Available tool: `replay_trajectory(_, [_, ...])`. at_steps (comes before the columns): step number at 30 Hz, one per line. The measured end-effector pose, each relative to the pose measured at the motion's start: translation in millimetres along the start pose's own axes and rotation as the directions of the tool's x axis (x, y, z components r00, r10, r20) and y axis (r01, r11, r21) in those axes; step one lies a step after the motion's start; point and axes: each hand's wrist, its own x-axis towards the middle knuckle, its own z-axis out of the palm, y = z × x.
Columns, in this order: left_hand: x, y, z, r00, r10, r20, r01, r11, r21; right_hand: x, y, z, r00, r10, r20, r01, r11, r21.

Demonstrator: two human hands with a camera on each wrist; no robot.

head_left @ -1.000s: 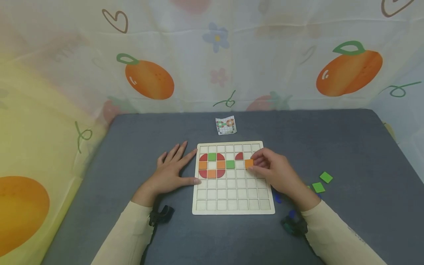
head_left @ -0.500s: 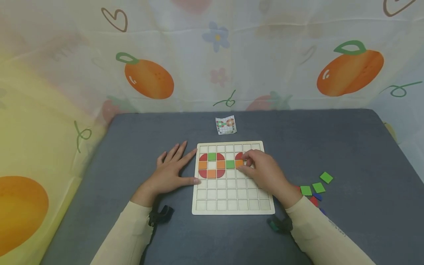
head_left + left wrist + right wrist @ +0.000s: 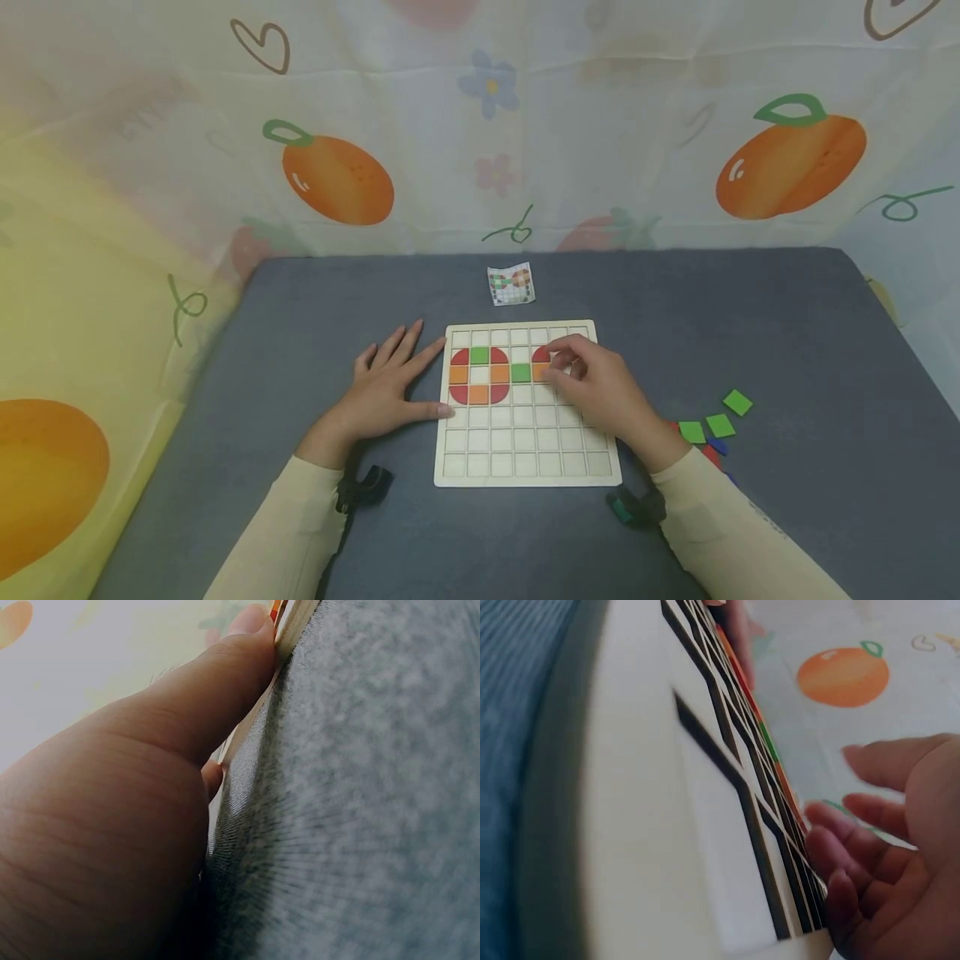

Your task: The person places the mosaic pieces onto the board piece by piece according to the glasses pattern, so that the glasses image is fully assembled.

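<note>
A pale gridded board [image 3: 525, 460] lies flat on the table. My left hand [image 3: 384, 390] is spread beside it, with the thumb and index fingertip at its left edge; the left wrist view shows the thumb [image 3: 225, 671] against the board's side [image 3: 296, 630]. Over the right part of the grid is my right hand [image 3: 600, 387], its thumb and index tips apart beside an orange square tile [image 3: 538, 372] that sits in a cell. In the right wrist view the fingers [image 3: 832, 825] are loosely bent and hold nothing. A red quarter-round tile [image 3: 539, 355] and a green tile [image 3: 521, 372] adjoin the orange one.
Red, orange and green tiles form a ring on the board's left, including an orange tile [image 3: 478, 394]. A small printed card [image 3: 512, 284] lies behind the board. Right of the right forearm are loose green tiles [image 3: 721, 426], a blue piece [image 3: 717, 446] and a red piece [image 3: 711, 455].
My right hand has moved left with the orange tile, set it in the cell below the red quarter-round, and parted its fingers from it. The left hand has stayed put.
</note>
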Motion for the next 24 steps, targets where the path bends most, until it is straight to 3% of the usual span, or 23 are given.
replay_trajectory(8, [0.3, -0.5, -0.1, 1.0, 0.002, 0.0, -0.002, 1.0, 0.001, -3.1, -8, -13, 1.0, 0.009, 0.024, -0.013, 0.988, 0.156])
replay_trajectory(16, [-0.1, 0.4, -0.1, 1.0, 0.006, -0.007, -0.006, 1.0, -0.001, -12.0, -7, -33, 0.996, -0.084, 0.036, 0.07, 0.953, 0.295])
replay_trajectory(24, [-0.1, 0.9, -0.5, 1.0, 0.002, -0.004, -0.002, 1.0, 0.008, -32.9, 8, -61, 0.981, -0.192, -0.001, 0.182, 0.929, 0.323])
